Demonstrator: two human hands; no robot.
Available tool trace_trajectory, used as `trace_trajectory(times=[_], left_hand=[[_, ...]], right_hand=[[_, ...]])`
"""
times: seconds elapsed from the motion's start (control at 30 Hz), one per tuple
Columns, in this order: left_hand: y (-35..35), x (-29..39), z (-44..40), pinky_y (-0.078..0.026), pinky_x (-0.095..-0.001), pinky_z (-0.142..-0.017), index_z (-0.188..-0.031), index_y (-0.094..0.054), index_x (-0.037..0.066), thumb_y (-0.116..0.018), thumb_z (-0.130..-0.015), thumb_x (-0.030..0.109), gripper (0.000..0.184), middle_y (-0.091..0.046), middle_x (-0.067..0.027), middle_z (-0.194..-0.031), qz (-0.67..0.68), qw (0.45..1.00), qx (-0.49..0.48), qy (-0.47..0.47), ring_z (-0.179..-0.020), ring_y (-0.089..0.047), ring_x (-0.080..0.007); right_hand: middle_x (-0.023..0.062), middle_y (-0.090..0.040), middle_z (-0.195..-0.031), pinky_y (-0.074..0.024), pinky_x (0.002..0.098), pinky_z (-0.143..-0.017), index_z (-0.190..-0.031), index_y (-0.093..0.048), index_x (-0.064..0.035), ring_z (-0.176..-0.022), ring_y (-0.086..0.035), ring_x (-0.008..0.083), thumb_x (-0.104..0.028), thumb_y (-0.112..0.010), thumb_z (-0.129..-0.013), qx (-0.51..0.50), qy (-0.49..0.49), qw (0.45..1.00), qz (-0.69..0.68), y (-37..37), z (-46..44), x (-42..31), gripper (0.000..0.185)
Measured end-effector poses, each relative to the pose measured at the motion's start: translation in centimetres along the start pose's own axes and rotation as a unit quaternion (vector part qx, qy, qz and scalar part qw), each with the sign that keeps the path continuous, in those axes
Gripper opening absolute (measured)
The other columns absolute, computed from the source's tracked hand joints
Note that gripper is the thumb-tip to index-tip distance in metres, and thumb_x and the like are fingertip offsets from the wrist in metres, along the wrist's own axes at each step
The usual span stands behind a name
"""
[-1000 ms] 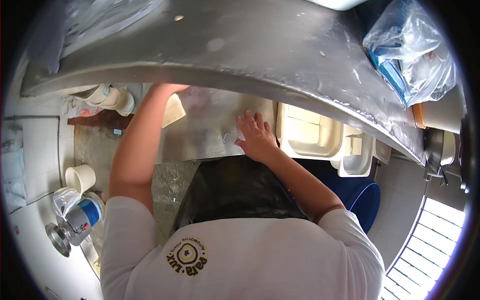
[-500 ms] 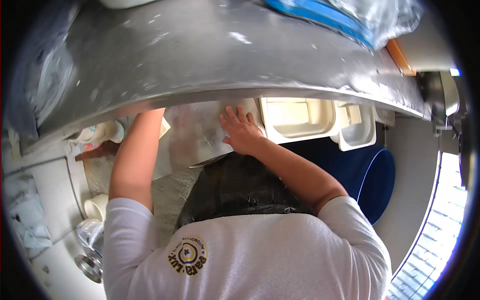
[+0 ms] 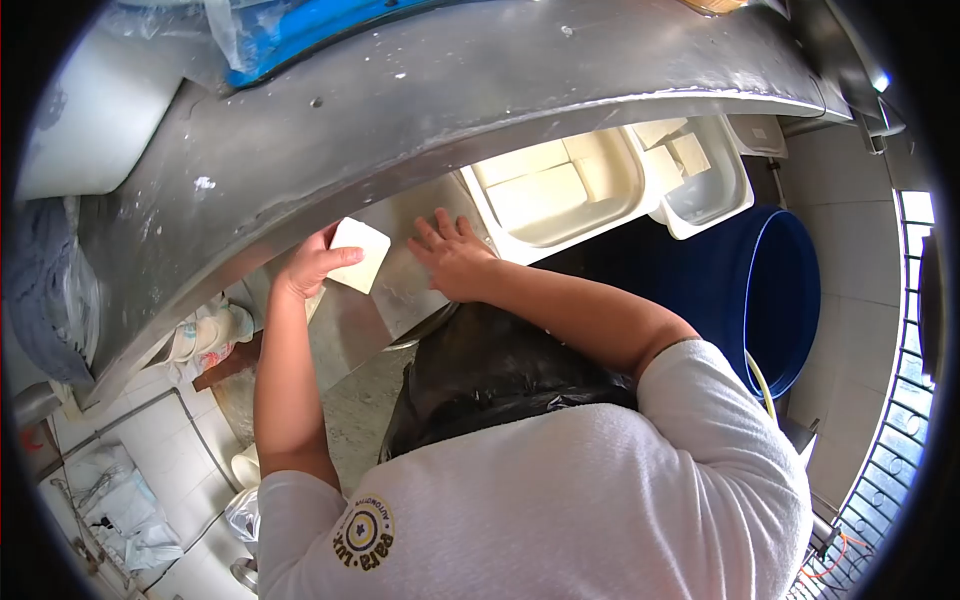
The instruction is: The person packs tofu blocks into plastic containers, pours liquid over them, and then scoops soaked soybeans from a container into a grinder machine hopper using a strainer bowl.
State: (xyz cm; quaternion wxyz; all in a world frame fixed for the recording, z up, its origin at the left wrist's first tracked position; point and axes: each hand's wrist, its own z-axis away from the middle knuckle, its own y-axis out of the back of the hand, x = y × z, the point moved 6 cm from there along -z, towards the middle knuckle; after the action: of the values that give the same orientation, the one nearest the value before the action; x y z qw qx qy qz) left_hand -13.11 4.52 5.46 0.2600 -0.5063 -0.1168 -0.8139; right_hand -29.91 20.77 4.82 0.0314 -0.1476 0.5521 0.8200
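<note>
My left hand [image 3: 309,264] grips a cream-coloured square block [image 3: 360,255], thumb across its near face, beneath the front edge of the steel counter. The block looks like cheese or tofu; I cannot tell which. My right hand [image 3: 455,258] lies with fingers spread on the lower metal shelf [image 3: 385,215], holding nothing. Just right of it, a white tub [image 3: 520,243] holds several similar pale blocks [image 3: 545,193]. A second tub [image 3: 738,195] farther right also has pale blocks [image 3: 688,153] in it.
The steel counter [image 3: 400,110] overhangs the shelf. A large blue barrel [image 3: 790,300] stands right, below the tubs. Black plastic [image 3: 480,365] hangs against my front. On the counter are a blue item [image 3: 310,30] and a white container [image 3: 100,120]. A barred opening [image 3: 905,400] is at far right.
My left hand has come out from under the counter edge, and the block it holds now shows. My right hand stays spread on the shelf. The view has shifted and turned.
</note>
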Motion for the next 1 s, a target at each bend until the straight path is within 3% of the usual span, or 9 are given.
trace_trajectory(times=[0.07,0.17,0.23,0.33,0.53,0.67,0.8,0.83,1.0], left_hand=[[0.0,-0.3,0.3,-0.05,-0.0355,-0.103,-0.141,-0.054,0.004,-0.086,-0.082,0.021,0.07,-0.064,-0.0087,-0.131,0.034,0.999,-0.018,0.022,-0.116,-0.063,-0.0199],[-0.5,-0.1,0.1,-0.051,-0.0365,-0.101,-0.14,-0.055,0.005,-0.083,-0.086,0.023,0.063,-0.065,-0.0084,-0.128,0.068,0.994,-0.075,0.031,-0.115,-0.064,-0.0196],[-1.6,1.2,0.3,-0.055,-0.0356,-0.094,-0.136,-0.058,0.004,-0.076,-0.095,0.034,0.054,-0.069,-0.0071,-0.117,0.132,0.989,-0.064,0.022,-0.108,-0.068,-0.0196],[-1.8,2.3,0.7,-0.058,-0.0449,-0.095,-0.138,-0.057,0.005,-0.052,-0.109,0.042,0.048,-0.068,-0.0086,-0.125,0.147,0.987,-0.023,0.069,-0.111,-0.069,-0.0242],[1.2,0.4,5.8,-0.061,-0.0394,-0.082,-0.129,-0.06,0.001,-0.054,-0.108,0.032,0.037,-0.067,-0.0147,-0.124,0.132,0.963,0.234,0.0,-0.093,-0.07,-0.0221],[5.2,-5.1,14.1,-0.057,-0.0441,-0.078,-0.118,-0.063,-0.001,-0.07,-0.099,0.035,0.041,-0.07,-0.0208,-0.11,-0.108,0.832,0.541,-0.051,-0.081,-0.07,-0.0293],[4.1,-10.1,22.0,-0.05,-0.0481,-0.096,-0.118,-0.063,-0.001,-0.07,-0.097,0.036,0.043,-0.066,-0.0253,-0.122,-0.347,0.645,0.681,0.009,-0.11,-0.065,-0.0369],[3.9,-12.0,22.9,-0.044,-0.0483,-0.104,-0.124,-0.063,-0.001,-0.066,-0.099,0.036,0.045,-0.062,-0.0272,-0.131,-0.311,0.662,0.676,0.086,-0.126,-0.057,-0.04],[3.3,-17.4,23.7,-0.049,-0.0446,-0.099,-0.127,-0.065,-0.002,-0.061,-0.101,0.036,0.046,-0.069,-0.0236,-0.122,-0.082,0.742,0.653,0.127,-0.114,-0.064,-0.0388]], right_hand=[[0.0252,-0.028,-0.166,-0.0296,0.0604,-0.12,-0.161,-0.033,-0.0062,-0.152,-0.026,0.0506,-0.034,-0.065,-0.099,0.012,0.001,1.0,0.018,-0.5,-1.0,0.1,0.074],[0.0252,-0.048,-0.153,-0.0427,0.0495,-0.113,-0.157,-0.04,-0.0046,-0.141,-0.048,0.0425,-0.034,-0.066,-0.1,0.164,0.012,0.951,-0.261,1.0,-2.8,0.8,0.069],[0.0202,-0.064,-0.135,-0.0517,0.0416,-0.103,-0.148,-0.05,-0.0017,-0.124,-0.063,0.0311,-0.035,-0.068,-0.1,0.155,-0.043,0.764,-0.625,5.0,-1.5,0.0,0.061],[0.0151,-0.065,-0.132,-0.0558,0.0423,-0.096,-0.144,-0.053,-0.002,-0.118,-0.066,0.0274,-0.031,-0.071,-0.099,0.054,-0.036,0.649,-0.758,4.8,-4.4,-0.8,0.056],[0.0055,-0.065,-0.125,-0.0534,0.0434,-0.081,-0.131,-0.059,-0.0136,-0.108,-0.064,0.0253,-0.036,-0.055,-0.105,-0.082,-0.109,0.442,-0.887,1.2,-7.8,0.4,0.035],[0.0052,-0.065,-0.123,-0.0528,0.0414,-0.08,-0.132,-0.058,-0.0131,-0.106,-0.065,0.0243,-0.036,-0.058,-0.104,-0.075,-0.182,0.46,-0.866,0.1,-9.7,-0.9,0.036],[0.0077,-0.066,-0.122,-0.0534,0.0384,-0.075,-0.136,-0.057,-0.0101,-0.101,-0.067,0.0238,-0.031,-0.062,-0.105,-0.05,-0.168,0.544,-0.82,0.0,-13.5,-3.5,0.038],[0.0084,-0.066,-0.122,-0.0546,0.0377,-0.073,-0.137,-0.056,-0.0097,-0.1,-0.068,0.0234,-0.027,-0.065,-0.103,-0.046,-0.169,0.569,-0.803,0.0,-14.7,-4.1,0.04],[0.0082,-0.066,-0.121,-0.0567,0.0386,-0.077,-0.138,-0.054,-0.0086,-0.1,-0.068,0.0208,-0.027,-0.072,-0.098,-0.018,-0.153,0.679,-0.717,0.1,-18.1,-8.5,0.048]])
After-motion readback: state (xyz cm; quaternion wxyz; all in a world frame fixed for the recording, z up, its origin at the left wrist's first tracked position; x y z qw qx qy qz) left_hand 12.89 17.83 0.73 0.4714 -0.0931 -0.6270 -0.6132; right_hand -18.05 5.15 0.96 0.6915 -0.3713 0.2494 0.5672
